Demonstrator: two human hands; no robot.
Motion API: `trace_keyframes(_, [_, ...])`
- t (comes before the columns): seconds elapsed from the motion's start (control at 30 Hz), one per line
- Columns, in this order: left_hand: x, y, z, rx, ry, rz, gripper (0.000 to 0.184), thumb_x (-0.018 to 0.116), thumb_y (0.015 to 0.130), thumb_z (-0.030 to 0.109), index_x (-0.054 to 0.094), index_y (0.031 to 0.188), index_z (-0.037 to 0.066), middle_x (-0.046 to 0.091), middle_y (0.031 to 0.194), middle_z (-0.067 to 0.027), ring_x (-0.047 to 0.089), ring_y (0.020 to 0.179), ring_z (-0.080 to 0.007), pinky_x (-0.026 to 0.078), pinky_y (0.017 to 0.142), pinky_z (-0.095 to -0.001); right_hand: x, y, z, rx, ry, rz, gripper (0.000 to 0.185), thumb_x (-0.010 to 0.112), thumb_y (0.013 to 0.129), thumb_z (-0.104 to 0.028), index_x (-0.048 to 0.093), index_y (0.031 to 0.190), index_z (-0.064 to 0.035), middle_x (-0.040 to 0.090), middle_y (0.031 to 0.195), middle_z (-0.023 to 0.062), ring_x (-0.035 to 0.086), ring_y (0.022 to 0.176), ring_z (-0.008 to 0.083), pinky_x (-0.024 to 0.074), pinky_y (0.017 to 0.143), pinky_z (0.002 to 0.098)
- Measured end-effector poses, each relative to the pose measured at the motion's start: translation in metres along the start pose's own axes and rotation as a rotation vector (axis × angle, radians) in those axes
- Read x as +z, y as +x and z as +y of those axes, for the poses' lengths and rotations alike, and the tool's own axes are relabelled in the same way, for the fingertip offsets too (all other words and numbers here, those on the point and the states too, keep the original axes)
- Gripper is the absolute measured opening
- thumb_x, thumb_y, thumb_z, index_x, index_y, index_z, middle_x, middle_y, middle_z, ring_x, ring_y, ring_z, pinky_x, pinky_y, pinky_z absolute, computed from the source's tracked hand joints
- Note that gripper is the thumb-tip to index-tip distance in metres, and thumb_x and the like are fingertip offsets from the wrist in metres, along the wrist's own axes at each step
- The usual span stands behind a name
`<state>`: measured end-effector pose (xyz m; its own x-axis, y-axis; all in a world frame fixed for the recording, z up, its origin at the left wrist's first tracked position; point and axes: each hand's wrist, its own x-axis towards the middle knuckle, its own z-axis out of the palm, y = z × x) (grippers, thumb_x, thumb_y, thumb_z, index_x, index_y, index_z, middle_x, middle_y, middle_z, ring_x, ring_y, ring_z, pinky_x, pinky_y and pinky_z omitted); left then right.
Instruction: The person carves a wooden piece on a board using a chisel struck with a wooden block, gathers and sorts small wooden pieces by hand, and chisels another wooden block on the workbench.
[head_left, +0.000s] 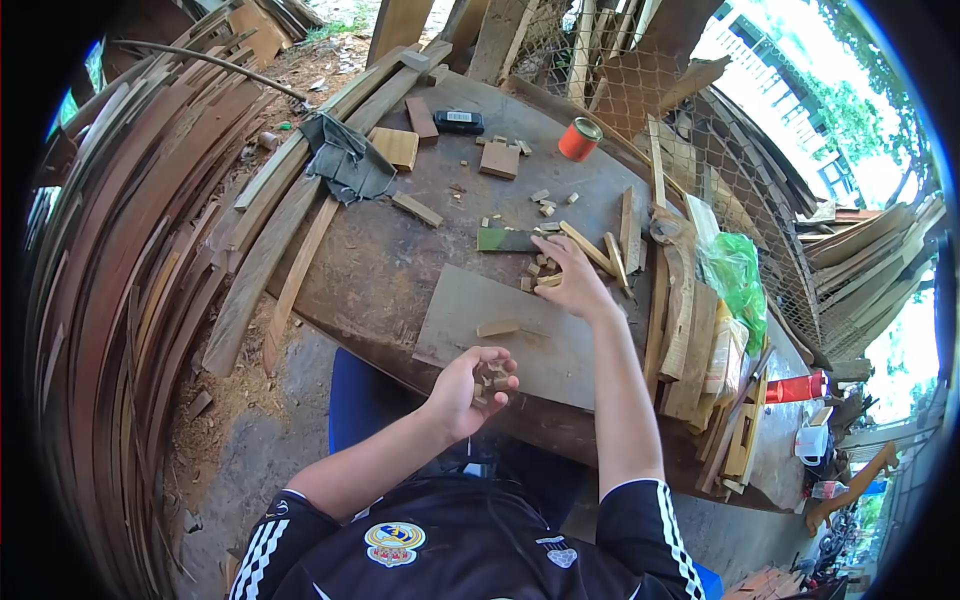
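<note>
Close to my body, my left hand [462, 395] is turned palm up with its fingers curled around small wooden pieces [492, 378]. My right hand [575, 283] reaches over the table, thumb and fingers apart, beside a cluster of small wooden blocks [533, 268]. Its fingertips are at the right end of a flat green and dark strip [505, 240]; whether they touch it I cannot tell. A grey-brown board [455, 320] lies between my hands, with a short curved wooden piece [497, 328] on it.
Toward the back stand an orange-red can [578, 140], a black case [459, 122] and wooden blocks [395, 148]. A dark cloth [345, 160] drapes over planks at left. Stacked wood and a green plastic bag [735, 275] line the right edge. Long boards [130, 250] fill the far left.
</note>
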<state>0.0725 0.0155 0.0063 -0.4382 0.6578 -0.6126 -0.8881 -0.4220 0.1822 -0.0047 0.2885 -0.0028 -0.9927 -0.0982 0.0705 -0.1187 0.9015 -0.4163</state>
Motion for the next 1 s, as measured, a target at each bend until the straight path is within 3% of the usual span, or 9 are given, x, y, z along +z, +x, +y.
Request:
trace_keyframes(0.03, [0.000, -0.001, 0.000, 0.007, 0.003, -0.003, 0.013, 0.059, 0.099, 0.020, 0.060, 0.107, 0.010, 0.065, 0.098, -0.0053, 0.065, 0.082, -0.0168, 0.049, 0.057, -0.0249, -0.011, 0.009, -0.006, 0.029, 0.058, -0.107, 0.093, 0.085, 0.073, -0.012, 0.046, 0.157, -0.0194, 0.045, 0.150, 0.0150, 0.052, 0.135, 0.0324, 0.0450, 0.113, 0.0380])
trace_keyframes(0.23, [-0.009, -0.003, 0.004, 0.027, -0.005, 0.003, 0.013, 0.059, 0.100, 0.020, 0.060, 0.107, 0.010, 0.065, 0.099, -0.0053, 0.065, 0.082, -0.0170, 0.050, 0.057, -0.0249, -0.022, 0.032, -0.003, -0.040, 0.061, -0.394, 0.074, 0.085, 0.069, -0.008, 0.066, 0.139, -0.0182, 0.055, 0.132, 0.0077, 0.059, 0.115, 0.0267, 0.0505, 0.102, 0.0392])
trace_keyframes(0.33, [-0.008, -0.005, 0.005, 0.033, -0.003, -0.002, 0.013, 0.059, 0.100, 0.021, 0.061, 0.107, 0.010, 0.065, 0.100, -0.0052, 0.065, 0.082, -0.0170, 0.050, 0.058, -0.0251, -0.016, 0.027, -0.009, -0.159, 0.011, -0.292, 0.070, 0.084, 0.068, -0.003, 0.067, 0.135, -0.0169, 0.058, 0.125, 0.0046, 0.061, 0.109, 0.0243, 0.0522, 0.097, 0.0389])
trace_keyframes(0.43, [-0.007, -0.006, 0.005, 0.050, 0.011, -0.004, 0.014, 0.059, 0.100, 0.021, 0.061, 0.107, 0.010, 0.065, 0.100, -0.0051, 0.065, 0.082, -0.0170, 0.051, 0.059, -0.0256, -0.022, 0.022, -0.023, -0.084, 0.096, -0.305, 0.055, 0.080, 0.070, 0.000, 0.074, 0.123, -0.0132, 0.059, 0.121, 0.0051, 0.063, 0.104, 0.0236, 0.0530, 0.094, 0.0375])
trace_keyframes(0.53, [-0.006, -0.006, 0.007, 0.062, 0.024, -0.002, 0.014, 0.059, 0.100, 0.021, 0.061, 0.107, 0.010, 0.065, 0.100, -0.0050, 0.065, 0.082, -0.0169, 0.051, 0.059, -0.0260, -0.022, 0.027, -0.022, -0.225, 0.049, -0.360, 0.041, 0.078, 0.072, 0.001, 0.078, 0.111, -0.0115, 0.059, 0.116, 0.0054, 0.064, 0.101, 0.0228, 0.0534, 0.090, 0.0362])
trace_keyframes(0.63, [-0.005, -0.005, 0.006, 0.068, 0.020, -0.007, 0.014, 0.058, 0.100, 0.021, 0.061, 0.108, 0.010, 0.065, 0.099, -0.0048, 0.065, 0.082, -0.0167, 0.051, 0.060, -0.0259, -0.021, 0.032, -0.021, -0.132, 0.077, -0.432, 0.031, 0.077, 0.074, -0.001, 0.081, 0.103, -0.0121, 0.061, 0.109, 0.0059, 0.065, 0.101, 0.0233, 0.0531, 0.090, 0.0362])
trace_keyframes(0.83, [-0.001, -0.008, 0.007, 0.086, 0.029, 0.002, 0.014, 0.059, 0.100, 0.021, 0.062, 0.108, 0.010, 0.066, 0.099, -0.0039, 0.066, 0.083, -0.0163, 0.051, 0.060, -0.0254, -0.018, 0.031, -0.006, -0.122, -0.015, -0.284, 0.025, 0.077, 0.076, -0.008, 0.081, 0.100, -0.0139, 0.064, 0.102, 0.0072, 0.064, 0.095, 0.0241, 0.0530, 0.087, 0.0362])
trace_keyframes(1.0, [0.003, -0.009, 0.009, 0.100, 0.011, -0.010, 0.015, 0.059, 0.100, 0.021, 0.062, 0.109, 0.010, 0.066, 0.100, -0.0043, 0.068, 0.087, -0.0178, 0.056, 0.064, -0.0266, -0.047, 0.012, -0.019, -0.034, 0.138, -0.091, 0.026, 0.078, 0.074, -0.009, 0.081, 0.099, -0.0144, 0.065, 0.102, 0.0067, 0.065, 0.093, 0.0205, 0.0536, 0.085, 0.0347])
